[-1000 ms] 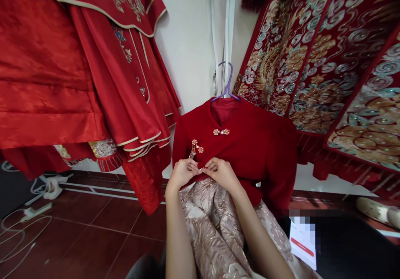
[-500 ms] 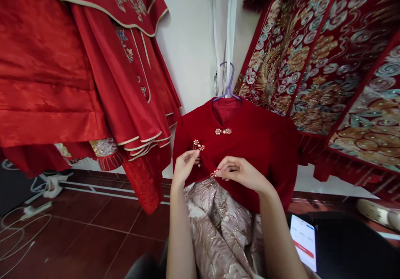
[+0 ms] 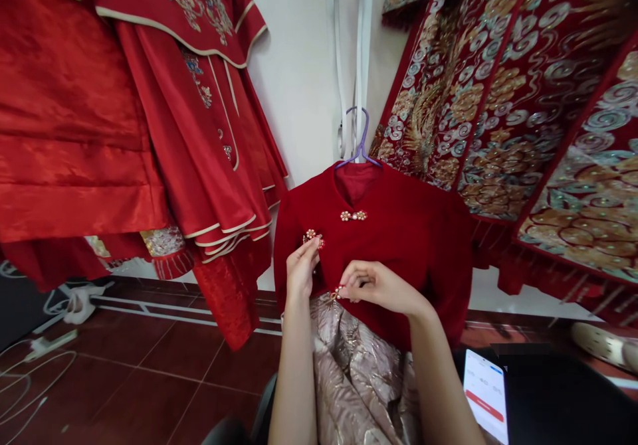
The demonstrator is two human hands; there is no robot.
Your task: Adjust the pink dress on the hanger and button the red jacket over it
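Note:
A dark red velvet jacket [image 3: 399,239] hangs on a purple hanger [image 3: 359,145] against the white wall, over a pale gold brocade skirt [image 3: 359,372]. Pearl clasps fasten its front; the neck clasp [image 3: 353,216] is closed. My left hand [image 3: 302,269] is raised to the jacket's left edge, its fingertips pinching by the second pearl clasp [image 3: 312,236]. My right hand [image 3: 376,289] is closed in a pinch on the lowest pearl clasp [image 3: 336,293] at the hem.
Bright red satin garments [image 3: 149,119] hang at the left. Embroidered dark red robes [image 3: 523,99] hang at the right. A lit phone [image 3: 486,392] lies at the lower right on a dark surface. White cables and a power strip [image 3: 44,342] lie on the brown tiled floor.
My hands have parted from the lowest clasp at the hem. The left hand rose to the second clasp; the right hand stays pinched on the lower one, slightly right.

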